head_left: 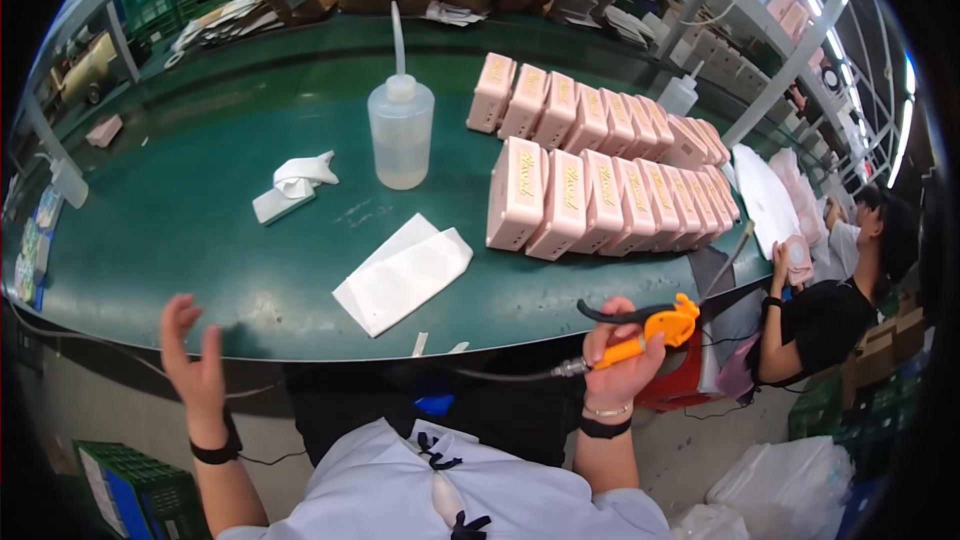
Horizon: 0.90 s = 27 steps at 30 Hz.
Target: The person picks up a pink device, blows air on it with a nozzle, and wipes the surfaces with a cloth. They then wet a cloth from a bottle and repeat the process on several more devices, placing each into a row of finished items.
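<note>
Smooth plastic air gun [668, 326], metal coupling [572, 368]

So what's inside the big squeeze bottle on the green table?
The squeeze bottle has translucent walls: a clear-looking liquid shows in the lower part. The white cap hides the inside of the neck, so nothing can be seen there.

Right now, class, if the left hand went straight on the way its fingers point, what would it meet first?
Probably the green table: the left hand points across its near edge, and nothing else shows close ahead. Depth is unclear, so it may pass above.
</note>
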{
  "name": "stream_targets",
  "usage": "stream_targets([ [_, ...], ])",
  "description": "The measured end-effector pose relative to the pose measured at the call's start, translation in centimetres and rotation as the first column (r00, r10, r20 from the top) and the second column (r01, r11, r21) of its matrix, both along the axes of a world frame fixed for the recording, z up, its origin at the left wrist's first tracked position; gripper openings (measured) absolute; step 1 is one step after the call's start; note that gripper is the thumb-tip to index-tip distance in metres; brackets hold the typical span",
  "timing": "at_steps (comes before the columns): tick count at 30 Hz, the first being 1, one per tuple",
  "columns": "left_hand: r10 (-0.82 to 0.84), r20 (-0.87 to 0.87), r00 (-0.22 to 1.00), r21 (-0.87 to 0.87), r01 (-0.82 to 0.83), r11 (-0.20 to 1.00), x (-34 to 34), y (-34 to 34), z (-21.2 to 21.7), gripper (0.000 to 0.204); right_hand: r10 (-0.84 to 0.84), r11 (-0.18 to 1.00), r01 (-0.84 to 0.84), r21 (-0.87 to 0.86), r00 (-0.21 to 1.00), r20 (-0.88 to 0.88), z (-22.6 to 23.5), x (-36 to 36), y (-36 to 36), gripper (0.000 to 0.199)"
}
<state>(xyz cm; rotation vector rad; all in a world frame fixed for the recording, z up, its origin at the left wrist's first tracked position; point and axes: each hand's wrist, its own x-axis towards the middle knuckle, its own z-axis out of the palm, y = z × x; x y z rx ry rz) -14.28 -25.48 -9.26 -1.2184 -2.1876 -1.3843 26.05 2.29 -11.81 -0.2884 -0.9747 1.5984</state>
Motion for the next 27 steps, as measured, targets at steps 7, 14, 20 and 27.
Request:
stream_targets([
  [7,0.160,0.132,0.978,0.238,-0.188,0.953,-7.1,-1.7,-6.0,0.043,-0.012,0.999,0.017,-0.040,0.991,0.136,0.0,-3.3,2.2,0.050],
  [14,0.236,0.124,0.964,0.087,-0.248,0.965,-7.2,-0.3,-8.1,0.037,-0.078,0.997,0.079,-0.012,0.994,0.079,-2.2,-2.7,1.8,0.040],
  [20,0.216,0.141,0.966,0.088,-0.230,0.969,-7.7,-0.3,-7.8,0.035,-0.066,0.998,0.064,0.019,0.988,0.142,-1.9,-3.1,1.7,0.038],
  [27,0.232,0.286,0.930,0.204,-0.296,0.933,-4.2,2.4,-2.5,0.036,0.001,1.000,-0.004,0.021,0.990,0.139,-1.4,-3.3,1.8,0.028],
])
